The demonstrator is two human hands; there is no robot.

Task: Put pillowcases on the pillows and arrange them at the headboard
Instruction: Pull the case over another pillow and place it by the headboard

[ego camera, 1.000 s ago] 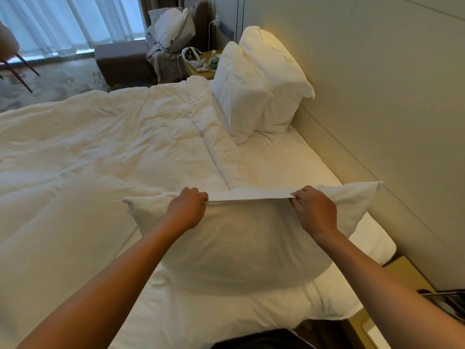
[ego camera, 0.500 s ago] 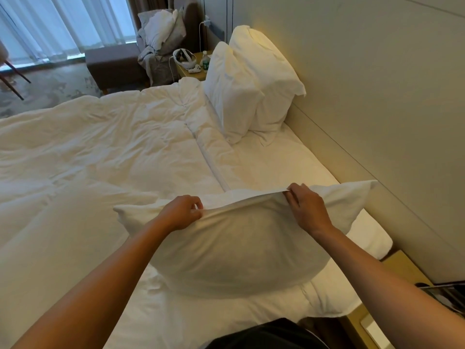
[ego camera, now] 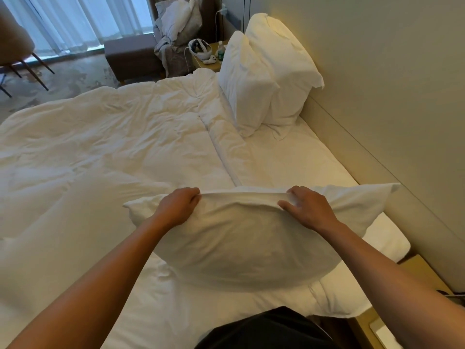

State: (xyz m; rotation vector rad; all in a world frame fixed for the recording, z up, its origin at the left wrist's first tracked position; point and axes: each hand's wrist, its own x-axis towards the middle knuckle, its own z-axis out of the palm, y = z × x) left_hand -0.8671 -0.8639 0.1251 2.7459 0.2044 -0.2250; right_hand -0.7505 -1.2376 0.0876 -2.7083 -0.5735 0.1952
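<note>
A white pillow in its pillowcase (ego camera: 246, 245) stands on its long edge at the near end of the bed (ego camera: 289, 159), right in front of me. My left hand (ego camera: 179, 206) grips the top edge of the pillowcase on the left. My right hand (ego camera: 308, 206) pinches the same top edge on the right, thumb toward me. Two cased pillows (ego camera: 266, 74) lean upright against the headboard wall (ego camera: 377, 96) at the far end of the bed.
A rumpled white duvet (ego camera: 100, 152) covers the left of the bed. A nightstand (ego camera: 211, 59) with a headset and bottles stands beyond the far pillows. Another nightstand (ego camera: 415, 270) is at my right. An armchair with bedding (ego camera: 176, 23) stands by the window.
My hands have shifted along the pillowcase's top edge, which went from taut and straight to slack and curved. The pillow stays in place in front of me.
</note>
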